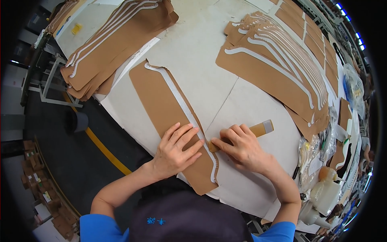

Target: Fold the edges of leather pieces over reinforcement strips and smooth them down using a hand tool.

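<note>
A brown leather-like panel [151, 92] lies slantwise on the white work table in front of me. A white strip [177, 94] follows its curved right edge, which is notched with small cuts near the lower end. My left hand [176, 150] rests on the panel with fingers spread, their tips near or on the strip. Beside that edge, my right hand [242, 147] grips a flat tan tool [259, 130] with a grey band at its far end. The tool's other end meets the panel's edge; its middle is hidden under my fingers.
Stacks of similar brown panels with white strips lie at the far left [109, 52] and the right [258, 76]. Clear plastic bags [312, 155] and a whitish plastic bottle [325, 195] crowd the right edge. A dark floor with a yellow line [107, 152] runs left of the table [197, 52].
</note>
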Available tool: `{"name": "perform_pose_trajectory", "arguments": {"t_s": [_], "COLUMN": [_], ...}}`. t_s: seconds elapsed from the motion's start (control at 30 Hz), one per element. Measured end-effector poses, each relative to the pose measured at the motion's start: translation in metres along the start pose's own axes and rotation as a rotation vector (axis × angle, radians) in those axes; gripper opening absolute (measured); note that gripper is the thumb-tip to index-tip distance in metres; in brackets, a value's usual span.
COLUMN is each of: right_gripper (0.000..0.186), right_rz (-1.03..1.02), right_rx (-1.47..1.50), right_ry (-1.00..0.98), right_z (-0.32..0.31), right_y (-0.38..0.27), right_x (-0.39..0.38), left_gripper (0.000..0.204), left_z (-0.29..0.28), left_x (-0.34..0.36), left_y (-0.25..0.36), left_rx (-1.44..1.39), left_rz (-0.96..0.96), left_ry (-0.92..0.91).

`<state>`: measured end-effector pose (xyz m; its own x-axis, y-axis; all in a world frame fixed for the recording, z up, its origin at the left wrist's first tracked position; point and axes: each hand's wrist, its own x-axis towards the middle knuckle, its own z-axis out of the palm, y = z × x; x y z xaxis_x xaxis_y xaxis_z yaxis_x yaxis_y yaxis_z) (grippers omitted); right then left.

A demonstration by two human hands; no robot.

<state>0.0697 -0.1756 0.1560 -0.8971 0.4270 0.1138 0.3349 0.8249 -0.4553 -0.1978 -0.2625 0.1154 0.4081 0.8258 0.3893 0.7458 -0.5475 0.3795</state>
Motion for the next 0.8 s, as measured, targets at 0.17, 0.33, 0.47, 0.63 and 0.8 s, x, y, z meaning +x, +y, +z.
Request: {"name": "perform_pose_trajectory", "arguments": {"t_s": [0.17,0.33,0.47,0.63,0.8], "right_gripper": [0.067,0.067,0.067,0.069,0.068], "right_rz": [-0.022,-0.027,-0.040,-0.046,-0.053], "right_rx": [-0.008,-0.012,-0.002,-0.003,-0.020], "right_ry": [0.015,0.018,0.027,0.012,0.014], "right_z": [0.004,0.002,0.005,0.003,0.002], "right_y": [0.003,0.005,0.011,0.015,0.018], "right_x": [0.006,0.015,0.019,0.026,0.035], "left_gripper": [0.043,0.049,0.048,0.044,0.047], "left_z": [-0.005,-0.005,-0.002,-0.004,-0.006], "left_x": [0.001,0.001,0.001,0.005,0.004], "left_y": [-0.003,-0.007,-0.009,-0.014,-0.018], "left_rx": [-0.023,-0.076,-0.102,-0.012,-0.012], "left_rz": [-0.001,-0.031,-0.072,-0.037,-0.044], "left_ry": [-0.042,-0.068,-0.022,-0.010,-0.046]}}
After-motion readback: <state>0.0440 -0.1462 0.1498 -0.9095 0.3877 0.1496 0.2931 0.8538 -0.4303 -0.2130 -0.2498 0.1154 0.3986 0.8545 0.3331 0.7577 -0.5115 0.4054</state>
